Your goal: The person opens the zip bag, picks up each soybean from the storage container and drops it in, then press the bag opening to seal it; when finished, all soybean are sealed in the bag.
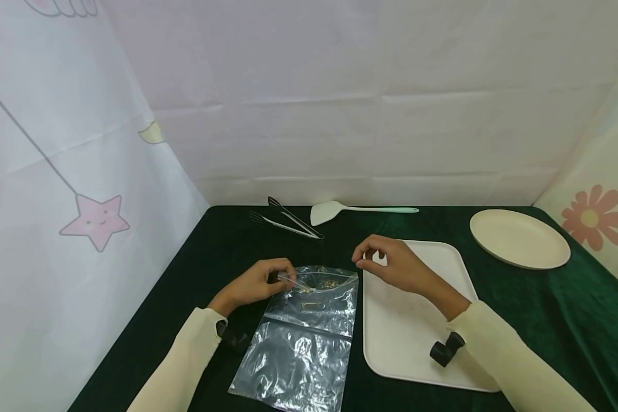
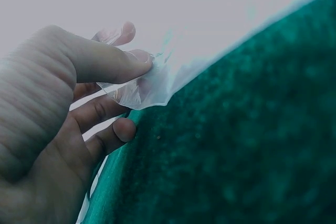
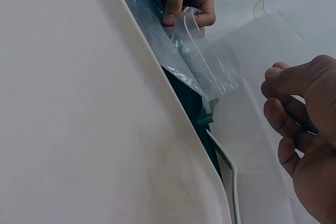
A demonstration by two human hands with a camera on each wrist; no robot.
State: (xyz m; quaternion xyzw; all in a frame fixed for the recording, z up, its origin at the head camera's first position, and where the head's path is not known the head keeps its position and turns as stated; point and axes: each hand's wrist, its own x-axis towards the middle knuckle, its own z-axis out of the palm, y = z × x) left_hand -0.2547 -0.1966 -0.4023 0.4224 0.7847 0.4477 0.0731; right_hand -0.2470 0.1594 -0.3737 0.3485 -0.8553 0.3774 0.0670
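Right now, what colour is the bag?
The bag is clear plastic, best seen in the head view.

I've got the left hand (image 1: 260, 281) low, just left of centre in the head view, pinching, thumb (image 2: 113, 62) against fingers (image 2: 102, 109), left arm (image 1: 177, 360) angling up from the bottom edge; and the right hand (image 1: 396, 266), right of centre, fingers loosely bent, right arm (image 1: 515, 355) slanting in from lower right.
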